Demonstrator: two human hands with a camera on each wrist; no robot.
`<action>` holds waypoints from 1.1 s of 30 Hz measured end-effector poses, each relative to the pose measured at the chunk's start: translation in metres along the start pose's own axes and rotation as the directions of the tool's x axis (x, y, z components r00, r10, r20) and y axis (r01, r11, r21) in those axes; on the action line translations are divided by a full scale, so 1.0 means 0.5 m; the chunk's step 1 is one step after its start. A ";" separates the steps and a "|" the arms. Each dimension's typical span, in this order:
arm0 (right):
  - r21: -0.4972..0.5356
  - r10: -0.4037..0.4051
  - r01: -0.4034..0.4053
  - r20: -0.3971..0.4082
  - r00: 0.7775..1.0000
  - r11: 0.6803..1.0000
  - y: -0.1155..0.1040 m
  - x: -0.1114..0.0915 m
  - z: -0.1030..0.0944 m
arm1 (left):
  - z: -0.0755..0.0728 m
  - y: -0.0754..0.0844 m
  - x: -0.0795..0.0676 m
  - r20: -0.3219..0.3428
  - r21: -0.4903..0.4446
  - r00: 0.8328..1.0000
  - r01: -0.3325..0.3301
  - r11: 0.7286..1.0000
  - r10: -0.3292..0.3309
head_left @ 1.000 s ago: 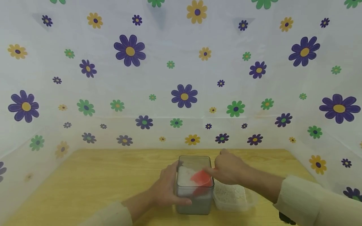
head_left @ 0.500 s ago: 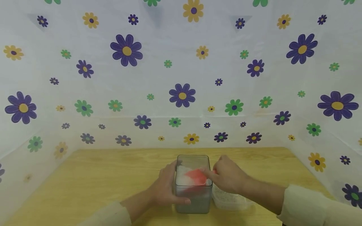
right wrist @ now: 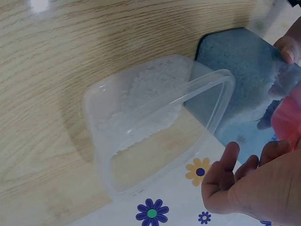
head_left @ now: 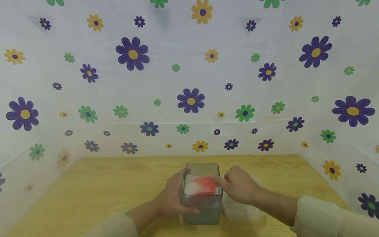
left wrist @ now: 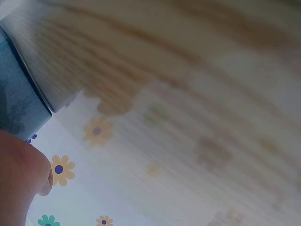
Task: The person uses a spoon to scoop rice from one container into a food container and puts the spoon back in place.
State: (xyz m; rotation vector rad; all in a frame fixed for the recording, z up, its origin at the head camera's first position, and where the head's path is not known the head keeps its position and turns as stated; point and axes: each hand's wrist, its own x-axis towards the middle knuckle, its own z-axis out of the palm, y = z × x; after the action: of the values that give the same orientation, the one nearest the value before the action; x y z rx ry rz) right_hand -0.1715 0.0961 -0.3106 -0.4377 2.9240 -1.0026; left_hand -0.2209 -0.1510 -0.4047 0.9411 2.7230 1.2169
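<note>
A tall clear-walled square container [head_left: 204,212] stands on the table, partly filled with white grainy stuff [head_left: 191,188]. My left hand [head_left: 171,198] grips it from the left, thumb along the front wall and fingers on the far side. Inside lies the pinkish-red bowl of a scoop [head_left: 206,184], low over the white grains. My right hand [head_left: 241,185] holds the scoop's handle at the right rim, thumb pointing in along it. The right wrist view shows the scoop [right wrist: 287,115] through the bluish wall; the handle is mostly hidden by the hand.
Right of the container sits a low see-through plastic tub [head_left: 241,215] with pale grains [right wrist: 146,106] on its bottom, partly under my right forearm. The wooden table [head_left: 118,177] ends at a white flowered sheet [head_left: 189,72] behind and at both sides.
The scoop has shifted slightly left inside the container and lies flatter. My right hand went along with it, a little lower. My left hand keeps its hold.
</note>
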 end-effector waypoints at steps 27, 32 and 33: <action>-0.060 0.172 -0.184 -0.158 0.972 0.981 0.126 -0.052 -0.117 | 0.003 0.002 0.003 0.005 0.009 1.000 0.003 1.000 -0.003; -0.088 0.227 -0.240 -0.142 0.964 0.967 0.173 -0.074 -0.121 | 0.002 0.001 0.003 0.011 0.001 1.000 0.006 1.000 -0.006; -0.094 0.240 -0.254 -0.139 0.961 0.963 0.182 -0.078 -0.120 | 0.002 0.000 0.003 0.012 0.000 1.000 0.008 1.000 -0.008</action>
State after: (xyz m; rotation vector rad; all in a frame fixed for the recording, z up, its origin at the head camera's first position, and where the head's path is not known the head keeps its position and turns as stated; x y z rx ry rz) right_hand -0.1638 0.2109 -0.3207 -0.0055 3.0557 -0.8679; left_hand -0.2218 -0.1495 -0.4049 0.9330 2.7146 1.2059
